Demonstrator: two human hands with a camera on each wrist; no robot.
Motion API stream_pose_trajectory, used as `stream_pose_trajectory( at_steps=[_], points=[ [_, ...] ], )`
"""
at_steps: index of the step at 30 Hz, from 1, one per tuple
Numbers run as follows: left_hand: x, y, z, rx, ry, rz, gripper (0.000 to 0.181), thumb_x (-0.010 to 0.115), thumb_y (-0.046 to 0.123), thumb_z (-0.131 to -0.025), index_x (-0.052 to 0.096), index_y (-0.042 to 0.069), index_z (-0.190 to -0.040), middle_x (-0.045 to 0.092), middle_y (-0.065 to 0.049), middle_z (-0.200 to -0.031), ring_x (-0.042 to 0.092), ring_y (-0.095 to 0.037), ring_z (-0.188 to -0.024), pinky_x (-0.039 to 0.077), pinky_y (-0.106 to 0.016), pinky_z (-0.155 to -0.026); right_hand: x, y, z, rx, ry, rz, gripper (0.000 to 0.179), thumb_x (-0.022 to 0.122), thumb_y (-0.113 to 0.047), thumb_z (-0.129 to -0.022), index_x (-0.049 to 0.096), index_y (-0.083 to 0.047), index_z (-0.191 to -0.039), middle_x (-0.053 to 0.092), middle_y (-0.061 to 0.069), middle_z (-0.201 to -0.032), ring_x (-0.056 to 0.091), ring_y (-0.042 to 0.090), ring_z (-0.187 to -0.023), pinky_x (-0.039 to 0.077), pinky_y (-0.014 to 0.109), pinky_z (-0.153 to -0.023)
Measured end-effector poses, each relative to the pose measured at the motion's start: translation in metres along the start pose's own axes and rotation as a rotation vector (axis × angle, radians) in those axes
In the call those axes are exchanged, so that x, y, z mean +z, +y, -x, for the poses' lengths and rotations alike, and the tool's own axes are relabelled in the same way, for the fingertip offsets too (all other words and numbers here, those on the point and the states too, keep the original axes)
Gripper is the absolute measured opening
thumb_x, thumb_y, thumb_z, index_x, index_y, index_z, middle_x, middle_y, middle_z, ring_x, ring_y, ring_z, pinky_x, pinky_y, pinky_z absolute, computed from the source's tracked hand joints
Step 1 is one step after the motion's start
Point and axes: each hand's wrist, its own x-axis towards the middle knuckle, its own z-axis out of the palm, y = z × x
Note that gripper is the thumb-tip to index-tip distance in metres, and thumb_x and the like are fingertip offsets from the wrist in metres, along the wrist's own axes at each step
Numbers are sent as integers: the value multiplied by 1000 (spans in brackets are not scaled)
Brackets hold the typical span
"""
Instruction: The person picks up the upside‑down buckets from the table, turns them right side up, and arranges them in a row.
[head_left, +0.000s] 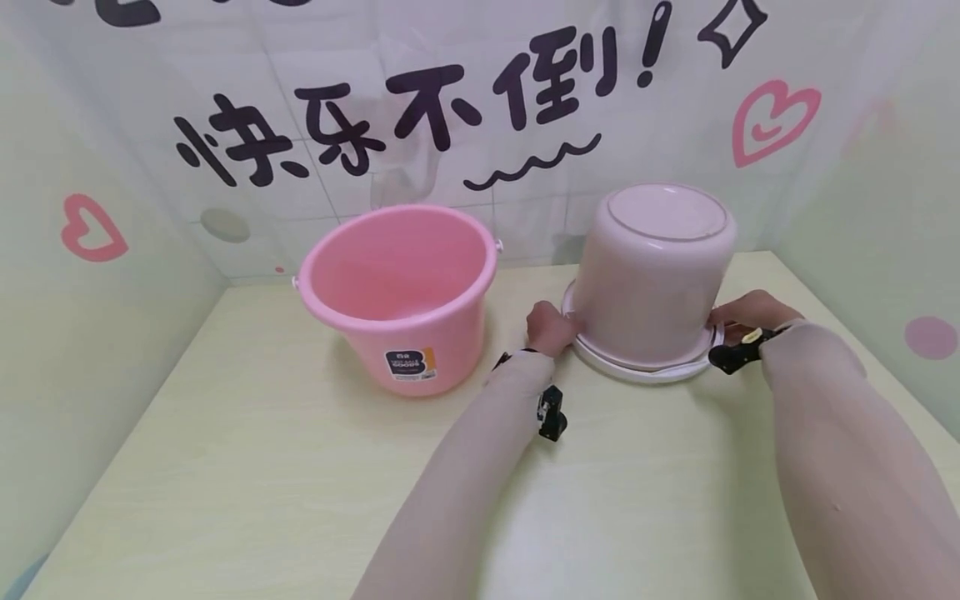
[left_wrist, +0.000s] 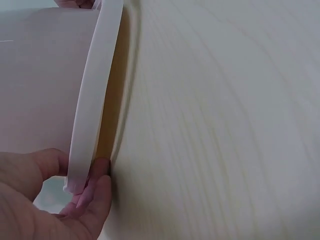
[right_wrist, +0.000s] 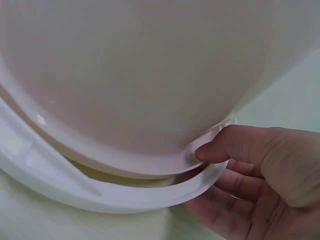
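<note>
A pale pink bucket (head_left: 652, 283) is upside down at the back right of the table, its base facing up. A white handle (right_wrist: 125, 200) curves around its rim. My left hand (head_left: 551, 329) holds the rim on the left side; in the left wrist view the thumb lies above the rim and the fingers curl under it. On the opposite side my right hand (head_left: 753, 312) pinches the rim, thumb on top and fingers beneath the handle. A narrow dark gap shows between rim and table in the left wrist view.
To the left, a brighter pink bucket (head_left: 450, 333) stands upright with a dark label (head_left: 411, 365) on its front. The pale wooden table (head_left: 262, 467) is bounded by a back wall (head_left: 525, 225) with black lettering and by side walls.
</note>
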Motion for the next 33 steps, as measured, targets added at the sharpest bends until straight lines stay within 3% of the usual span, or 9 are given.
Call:
stream_pose_trajectory(
  at_steps=[3, 6, 9, 12, 15, 20, 28, 31, 33],
  points=[
    [1, -1, -3, -42, -19, 39, 18, 66, 5, -77, 48, 3, -74, 49, -5, -64, 58, -24, -60, 46, -24, -51, 4, -5, 4, -23, 3, -42, 26, 58, -10, -85, 56, 13, -95, 62, 3, -63, 61, 10, -57, 53, 26, -59],
    [1, -3, -7, -91, -43, 81, 17, 67, 3, -77, 50, 0, -80, 52, -6, -61, 65, -30, -62, 48, -24, -46, 5, -7, 7, -56, -3, -56, 40, 57, -7, -85, 45, 22, -110, 63, 3, -66, 62, 11, -57, 54, 27, -60],
    [1, -3, -10, -113, -57, 92, 19, 68, 2, -76, 50, 0, -81, 52, -6, -58, 66, -30, -63, 44, -21, -41, 3, -8, 7, -70, -11, -53, 50, 58, -6, -84, 37, 24, -118, 63, 3, -69, 63, 12, -59, 54, 28, -61],
    [0, -2, -12, -121, -57, 96, 20, 70, 2, -76, 51, -1, -82, 51, -7, -58, 66, -29, -62, 42, -19, -40, -1, -8, 7, -64, -36, -84, 52, 59, -6, -84, 35, 22, -120, 63, 2, -72, 63, 12, -63, 55, 29, -64],
    [-1, 1, -14, -126, -50, 107, 22, 72, 3, -75, 52, -2, -83, 51, -7, -62, 66, -29, -64, 46, -22, -43, -7, -11, 9, -63, -52, -128, 46, 60, -6, -86, 40, 17, -120, 63, 0, -76, 64, 12, -68, 54, 31, -69],
    [-4, 10, -15, -122, -44, 153, 23, 71, 1, -74, 50, -1, -82, 50, -8, -70, 66, -29, -66, 55, -31, -57, -19, -22, 16, -94, -31, -150, 38, 61, -8, -86, 48, 9, -116, 62, -4, -81, 63, 11, -75, 53, 34, -75],
    [-13, 22, -10, -53, -11, 161, 16, 70, 1, -73, 57, -5, -81, 53, -8, -65, 55, -18, -47, 46, -22, -42, -27, -41, 30, -157, 67, -92, 63, 61, -8, -86, 26, 16, -133, 62, -5, -79, 63, 9, -71, 54, 34, -72],
    [-16, 25, -8, -37, -13, 202, 24, 70, 1, -75, 53, -4, -91, 51, -8, -75, 53, -17, -48, 48, -23, -46, -28, -45, 36, -184, 106, -89, 71, 63, -6, -84, 20, 12, -136, 60, -2, -82, 63, 12, -69, 54, 37, -71],
    [-18, 27, -7, -29, -22, 241, 28, 69, 0, -76, 48, -2, -94, 48, -8, -81, 59, -23, -55, 53, -29, -53, -28, -48, 39, -201, 135, -90, 68, 64, -5, -83, 21, 10, -133, 58, 2, -83, 63, 14, -68, 55, 38, -69]
  ],
)
